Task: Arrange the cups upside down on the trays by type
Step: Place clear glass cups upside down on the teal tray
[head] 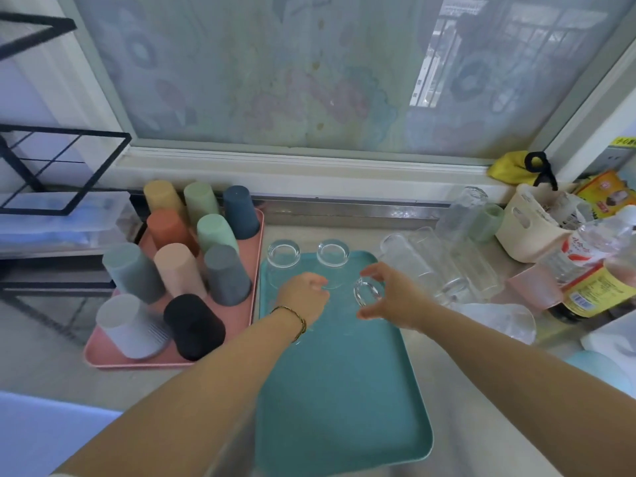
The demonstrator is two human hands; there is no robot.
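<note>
head view, looking down, close overhead

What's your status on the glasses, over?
Left hand grips one glass on teal tray. Right hand pinches second glass above it. Two inverted glasses at back. Nothing blocking.

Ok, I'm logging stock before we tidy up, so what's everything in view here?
pink tray: one, pink, counter left
plastic cups: ten, mixed colours, upside down on the pink tray
teal tray: one, teal, centre
upturned glasses: at least two, clear, teal tray's far edge
held glass: one, clear, over the teal tray
loose glasses: several, clear, counter right of the teal tray
basket: one, cream, far right
bottles: at least two, labelled, right edge
wire rack: one, black, far left
yellow cloth: one, yellow, windowsill right
left hand: curled over the teal tray, grip unclear
right hand: pinches the held glass
</note>
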